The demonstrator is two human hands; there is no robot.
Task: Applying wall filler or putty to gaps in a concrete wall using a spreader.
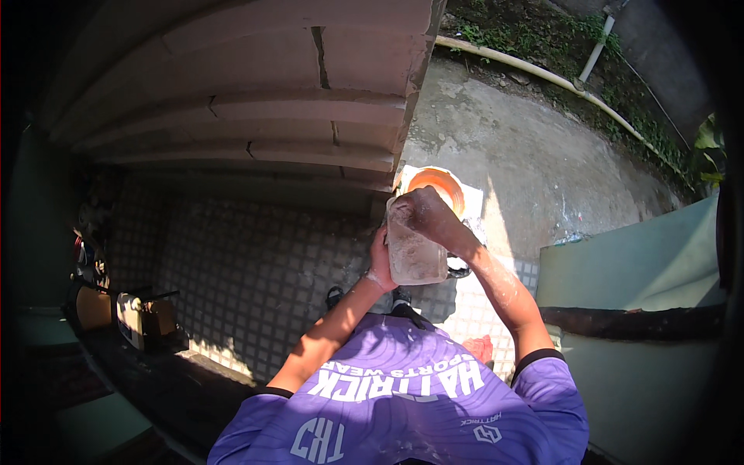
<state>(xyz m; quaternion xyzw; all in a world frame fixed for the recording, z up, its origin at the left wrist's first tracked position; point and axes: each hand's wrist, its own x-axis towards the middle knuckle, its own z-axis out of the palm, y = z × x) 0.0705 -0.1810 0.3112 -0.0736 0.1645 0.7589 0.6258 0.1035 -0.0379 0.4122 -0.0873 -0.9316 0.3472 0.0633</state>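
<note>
A translucent, box-shaped plastic container (418,260) with cloudy whitish smears is held up in front of my body. My left hand (380,260) grips it along its left side. At its far end is my right hand (422,211), closed with the knuckles up. Whatever those fingers may hold is hidden. White residue or suds show on my right forearm and left wrist. Just beyond the container, lower down, stands a round orange tub (439,182), partly covered by my right hand. A black curved piece (459,272) shows beside the container's lower right corner.
The underside of a stepped concrete staircase (271,116) hangs at the upper left. A pale green wall (628,256) with a dark rail is on the right. A pale pipe (535,68) runs along the far ground. Red cloth (480,348) lies near my right side; a chair (91,308) is at left.
</note>
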